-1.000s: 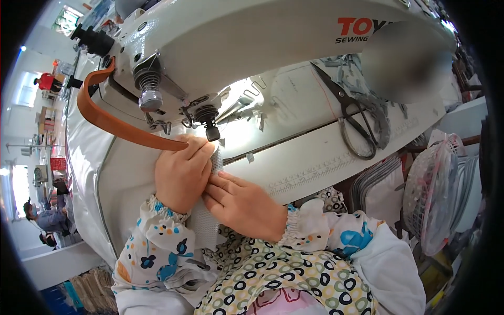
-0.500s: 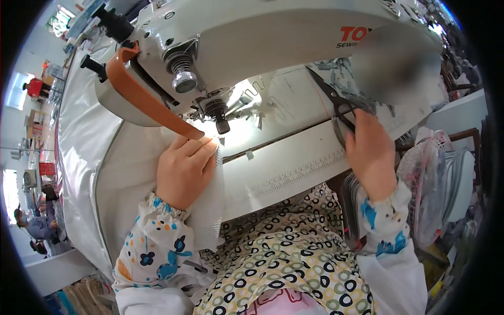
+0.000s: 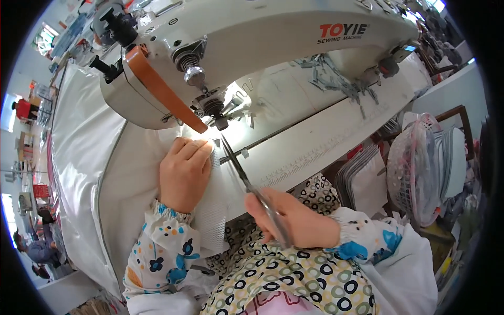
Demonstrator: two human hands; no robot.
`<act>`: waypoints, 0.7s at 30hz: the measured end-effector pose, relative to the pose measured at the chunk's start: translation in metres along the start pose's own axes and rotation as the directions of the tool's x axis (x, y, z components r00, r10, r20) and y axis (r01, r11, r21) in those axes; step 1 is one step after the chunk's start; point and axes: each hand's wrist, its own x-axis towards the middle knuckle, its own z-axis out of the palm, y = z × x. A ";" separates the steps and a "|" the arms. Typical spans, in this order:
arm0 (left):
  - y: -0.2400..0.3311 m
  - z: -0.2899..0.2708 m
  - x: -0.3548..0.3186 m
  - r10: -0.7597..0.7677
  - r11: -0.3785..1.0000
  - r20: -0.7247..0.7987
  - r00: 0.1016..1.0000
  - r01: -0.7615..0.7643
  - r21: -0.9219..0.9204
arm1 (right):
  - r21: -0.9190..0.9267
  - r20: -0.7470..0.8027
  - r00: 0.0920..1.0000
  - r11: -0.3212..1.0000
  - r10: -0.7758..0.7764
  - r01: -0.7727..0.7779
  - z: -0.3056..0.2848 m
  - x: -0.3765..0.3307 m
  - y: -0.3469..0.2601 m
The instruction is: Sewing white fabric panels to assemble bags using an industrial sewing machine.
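My right hand [image 3: 294, 218] is closed around a pair of dark metal scissors [image 3: 242, 176], held over the front of the sewing bed. The slim blades look closed and point up and left, their tips just below the needle area of the white sewing machine [image 3: 262, 42]. My left hand [image 3: 184, 170] has its fingers bent together on a white perforated fabric strip [image 3: 214, 228], close to the lit sewing spot. The strip hangs down toward my lap. My left fingertips are partly lost in the glare under the orange lever [image 3: 163, 86].
A large glossy white sheet [image 3: 79, 142] spreads on the left. Several grey clips [image 3: 336, 79] lie behind on the bed. A printed ruler [image 3: 299, 163] runs along the front edge. At right stand a pink-white basket [image 3: 401, 173] and stacked grey-white pieces [image 3: 362, 178].
My right hand has brought the scissors from the right side of the bed leftward and nearer, swinging the blades toward the needle. My left hand stays on the strip.
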 end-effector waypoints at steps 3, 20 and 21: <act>-0.001 0.000 0.000 -0.002 1.000 -0.024 1.000 0.001 -0.019 | 0.093 -0.058 0.997 0.994 -0.045 0.050 0.013 0.008 -0.001; -0.003 -0.003 -0.002 -0.028 0.997 -0.030 0.999 0.026 -0.077 | 0.190 -0.112 0.990 0.980 0.081 -0.059 0.030 0.026 0.004; -0.003 -0.002 -0.001 -0.033 0.996 -0.023 0.999 0.031 -0.083 | 0.191 -0.112 0.990 0.980 0.081 -0.059 0.031 0.026 0.003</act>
